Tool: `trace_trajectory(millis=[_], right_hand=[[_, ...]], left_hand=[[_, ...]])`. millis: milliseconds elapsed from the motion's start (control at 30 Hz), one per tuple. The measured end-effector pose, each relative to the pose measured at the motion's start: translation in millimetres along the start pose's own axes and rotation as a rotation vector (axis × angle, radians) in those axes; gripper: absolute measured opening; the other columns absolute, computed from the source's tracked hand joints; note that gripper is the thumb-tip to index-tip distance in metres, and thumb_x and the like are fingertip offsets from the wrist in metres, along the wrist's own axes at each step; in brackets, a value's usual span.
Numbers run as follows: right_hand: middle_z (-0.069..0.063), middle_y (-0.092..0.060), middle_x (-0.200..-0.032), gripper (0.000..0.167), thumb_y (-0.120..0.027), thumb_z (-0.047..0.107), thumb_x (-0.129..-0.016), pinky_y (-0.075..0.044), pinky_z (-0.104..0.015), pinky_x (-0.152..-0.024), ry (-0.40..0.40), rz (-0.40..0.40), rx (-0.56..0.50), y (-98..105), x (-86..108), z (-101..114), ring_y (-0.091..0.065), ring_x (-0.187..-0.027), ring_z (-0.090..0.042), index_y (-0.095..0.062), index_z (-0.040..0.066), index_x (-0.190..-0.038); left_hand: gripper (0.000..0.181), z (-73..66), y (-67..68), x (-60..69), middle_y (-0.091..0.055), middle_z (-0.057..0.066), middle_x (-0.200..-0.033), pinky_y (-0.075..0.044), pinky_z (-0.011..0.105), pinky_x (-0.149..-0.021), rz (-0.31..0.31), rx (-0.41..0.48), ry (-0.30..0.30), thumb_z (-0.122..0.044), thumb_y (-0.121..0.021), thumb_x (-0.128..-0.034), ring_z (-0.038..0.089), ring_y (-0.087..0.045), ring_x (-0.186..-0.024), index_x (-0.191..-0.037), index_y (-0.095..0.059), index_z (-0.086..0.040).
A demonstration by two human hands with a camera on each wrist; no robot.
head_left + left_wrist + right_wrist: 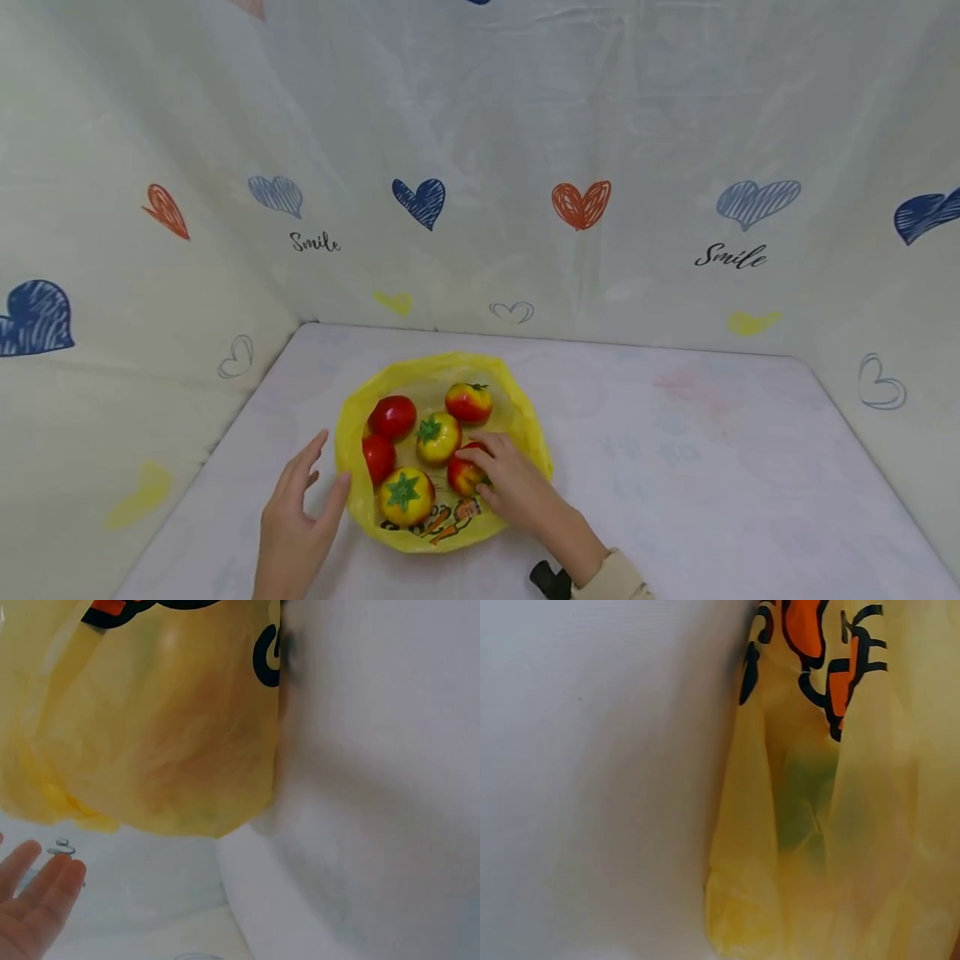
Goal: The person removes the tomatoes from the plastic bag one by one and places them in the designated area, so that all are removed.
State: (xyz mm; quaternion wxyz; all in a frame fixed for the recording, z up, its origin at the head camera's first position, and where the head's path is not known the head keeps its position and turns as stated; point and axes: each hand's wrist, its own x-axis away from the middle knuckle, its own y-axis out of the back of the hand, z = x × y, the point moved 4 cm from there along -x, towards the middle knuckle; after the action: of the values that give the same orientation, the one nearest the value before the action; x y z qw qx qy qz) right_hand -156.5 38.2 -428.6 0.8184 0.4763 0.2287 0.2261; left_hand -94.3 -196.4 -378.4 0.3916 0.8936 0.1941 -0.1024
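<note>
A yellow plastic bag [442, 367] stands on the table with its mouth spread wide and its rim rolled out. Several tomatoes lie inside, among them plain red ones [393, 417] and yellow-red ones with green star-shaped tops [406, 497]. My right hand [517, 487] reaches over the bag's right rim, fingers and thumb curled round a red-and-yellow tomato [461, 475]. Left of the bag, my left hand [296, 517] is held with fingers and thumb apart, holding nothing. The left wrist view shows its fingers [56, 892] near the bag's side [202, 765].
A pale table [675, 467] runs out to the right of the bag. A white sheet [510, 100] printed with hearts and "Smile" hangs behind and at both sides. Beside my right sleeve [615, 579] a black object [550, 578] shows at the lower edge.
</note>
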Motion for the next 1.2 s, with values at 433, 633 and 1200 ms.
trace_trajectory(millis=[433,633,1200], right_hand=[[-0.007,-0.044,-0.136,0.046,-0.067,0.006,-0.082,-0.044,-0.036,-0.102,0.010,0.015,0.011,-9,-5.0,-2,-0.043,-0.123,-0.021,-0.053,0.018,-0.125],[-0.007,-0.047,-0.133,0.043,-0.068,0.010,-0.083,-0.043,-0.035,-0.102,0.000,0.029,0.031,-10,-8.5,-1,-0.045,-0.120,-0.020,-0.052,0.014,-0.122],[-0.002,-0.052,-0.114,0.042,-0.069,0.027,-0.083,-0.049,-0.028,-0.088,-0.050,-0.020,0.106,-6,-7.0,0,-0.047,-0.100,-0.016,-0.053,0.015,-0.120]], left_hand=[[0.077,11.8,-19.1,5.6,-0.048,0.022,-0.133,-0.057,0.028,-0.070,0.200,0.070,0.305,-0.034,-0.064,-0.0865,0.031,-0.057,-0.104,-0.148,-0.022,-0.014],[0.070,10.0,-19.9,5.5,-0.053,0.024,-0.125,-0.057,0.027,-0.068,0.208,0.073,0.317,-0.026,-0.063,-0.0880,0.031,-0.058,-0.100,-0.146,-0.027,-0.012],[0.060,9.5,-19.8,5.5,-0.062,0.019,-0.112,-0.052,0.015,-0.060,0.146,0.080,0.267,-0.014,-0.065,-0.0849,0.005,-0.057,-0.078,-0.139,-0.039,-0.010]])
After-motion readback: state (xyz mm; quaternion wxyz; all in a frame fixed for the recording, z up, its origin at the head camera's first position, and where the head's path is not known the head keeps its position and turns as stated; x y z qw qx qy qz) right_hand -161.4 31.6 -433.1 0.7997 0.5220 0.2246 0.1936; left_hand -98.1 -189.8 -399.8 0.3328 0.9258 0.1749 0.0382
